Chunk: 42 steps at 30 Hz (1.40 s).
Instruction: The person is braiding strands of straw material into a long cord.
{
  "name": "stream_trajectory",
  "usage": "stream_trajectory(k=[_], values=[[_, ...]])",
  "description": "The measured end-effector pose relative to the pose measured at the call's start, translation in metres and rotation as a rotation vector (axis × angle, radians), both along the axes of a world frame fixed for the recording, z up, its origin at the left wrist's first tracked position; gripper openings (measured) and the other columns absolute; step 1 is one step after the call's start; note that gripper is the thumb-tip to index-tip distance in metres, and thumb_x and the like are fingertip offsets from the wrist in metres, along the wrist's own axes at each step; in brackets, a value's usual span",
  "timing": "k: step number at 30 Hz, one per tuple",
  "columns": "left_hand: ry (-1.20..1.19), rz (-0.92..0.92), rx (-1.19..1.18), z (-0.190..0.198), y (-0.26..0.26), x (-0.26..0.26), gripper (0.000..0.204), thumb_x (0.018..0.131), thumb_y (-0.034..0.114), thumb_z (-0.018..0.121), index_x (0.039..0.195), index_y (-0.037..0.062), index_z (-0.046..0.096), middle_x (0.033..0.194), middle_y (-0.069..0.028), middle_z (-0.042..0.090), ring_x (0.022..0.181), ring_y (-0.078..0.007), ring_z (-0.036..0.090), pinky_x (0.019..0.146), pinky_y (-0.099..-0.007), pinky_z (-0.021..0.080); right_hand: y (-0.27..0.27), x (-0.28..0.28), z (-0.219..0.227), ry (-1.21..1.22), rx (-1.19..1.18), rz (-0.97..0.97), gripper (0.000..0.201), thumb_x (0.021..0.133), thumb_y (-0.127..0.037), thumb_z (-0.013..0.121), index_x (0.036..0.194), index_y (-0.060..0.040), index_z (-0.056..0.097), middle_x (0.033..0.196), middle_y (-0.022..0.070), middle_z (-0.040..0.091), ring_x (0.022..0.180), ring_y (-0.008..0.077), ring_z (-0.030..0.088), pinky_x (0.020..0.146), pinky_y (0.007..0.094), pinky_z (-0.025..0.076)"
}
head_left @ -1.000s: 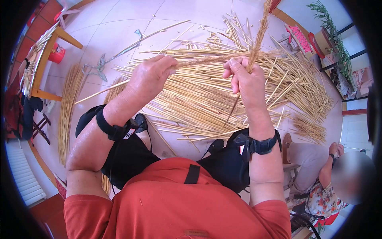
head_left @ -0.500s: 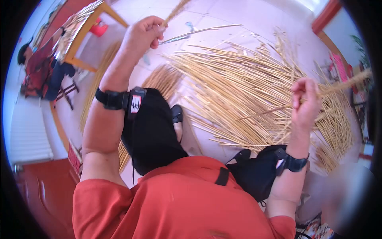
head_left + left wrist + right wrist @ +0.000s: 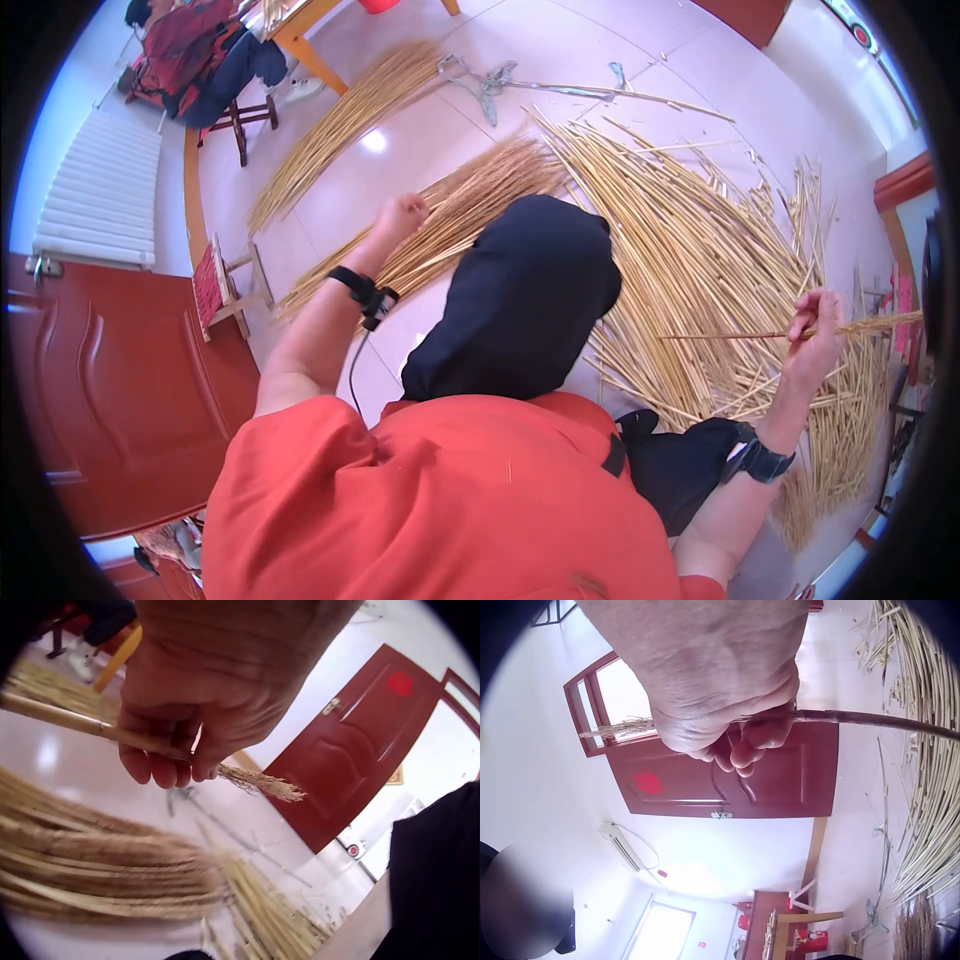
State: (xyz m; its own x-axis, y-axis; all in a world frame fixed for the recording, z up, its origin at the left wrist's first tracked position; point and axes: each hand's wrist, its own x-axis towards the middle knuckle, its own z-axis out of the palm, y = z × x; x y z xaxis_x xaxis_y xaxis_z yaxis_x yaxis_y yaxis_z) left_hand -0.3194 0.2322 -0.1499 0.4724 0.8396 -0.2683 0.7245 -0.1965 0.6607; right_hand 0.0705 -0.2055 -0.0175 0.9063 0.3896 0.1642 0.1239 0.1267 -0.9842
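In the left wrist view my left hand [image 3: 202,697] pinches a pale stalk [image 3: 64,718] with a short feathery tip [image 3: 262,782] coming out past the thumb. The head view shows this left hand [image 3: 402,215] over a bundle of brushy stalks [image 3: 470,190] on the floor at the left. My right hand [image 3: 818,335], at the right above the big pile of straw stalks [image 3: 690,270], grips a thin dark stalk [image 3: 725,336] whose fluffy head points right. From the right wrist view, curled fingers [image 3: 754,742] hold that dark stem [image 3: 870,721].
Another long bundle [image 3: 340,130] lies further left, near a wooden table [image 3: 310,50] and a seated person's dark legs [image 3: 235,75]. A small stool [image 3: 225,285] stands by the red door [image 3: 130,390]. Greenish strips [image 3: 490,90] lie on the floor beyond.
The hands have moved far apart, each with a stalk. My left hand has gone down and left over the brushy bundle; the head view has swung left, and my right hand still grips its stalk.
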Motion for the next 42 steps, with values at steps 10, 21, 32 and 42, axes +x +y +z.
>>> stream_trajectory(k=[10, 21, 32, 42], values=[[0.126, -0.126, 0.36, -0.097, 0.012, -0.006, 0.03, 0.083, 0.019, 0.059, 0.11, 0.0071, 0.059, 0.097, -0.0217, 0.064, 0.09, -0.0342, 0.061, 0.078, -0.0402, 0.048, 0.032, -0.008, -0.022, -0.03, -0.146, -0.108, 0.025, 0.095, -0.023, 0.047, 0.082, -0.0032, 0.055, 0.07, 0.0067, 0.056, 0.043, 0.006, 0.043, 0.038, 0.0177, 0.032], [-0.595, -0.571, -0.235, 0.18, -0.095, 0.201, 0.026, 0.085, 0.009, 0.056, 0.109, 0.0005, 0.059, 0.104, -0.0059, 0.061, 0.099, -0.015, 0.056, 0.09, -0.0274, 0.042, 0.053, -0.058, 0.054, -0.014, 0.11, 0.119, 0.031, 0.097, -0.031, 0.044, 0.089, -0.0039, 0.057, 0.067, 0.0053, 0.059, 0.042, 0.0033, 0.042, 0.037, 0.0156, 0.03], [-0.638, -1.267, 0.479, 0.235, -0.256, 0.294, 0.015, 0.083, 0.012, 0.055, 0.091, -0.0007, 0.06, 0.088, -0.0178, 0.061, 0.079, -0.0335, 0.06, 0.068, -0.0401, 0.048, 0.067, -0.062, 0.03, -0.317, -0.009, 0.161, 0.04, 0.092, -0.025, 0.05, 0.121, 0.0022, 0.047, 0.115, 0.0162, 0.053, 0.117, 0.0291, 0.046, 0.098, 0.0378, 0.038], [-0.213, -1.091, 0.161, 0.204, -0.217, 0.308, 0.021, 0.086, 0.013, 0.052, 0.101, 0.0041, 0.064, 0.062, -0.0071, 0.056, 0.059, -0.0156, 0.054, 0.058, -0.0295, 0.045, 0.025, -0.021, 0.055, 0.059, -0.218, 0.157, 0.025, 0.087, -0.018, 0.06, 0.101, 0.0022, 0.057, 0.091, 0.0102, 0.064, 0.073, 0.0135, 0.062, 0.063, 0.0249, 0.049]])
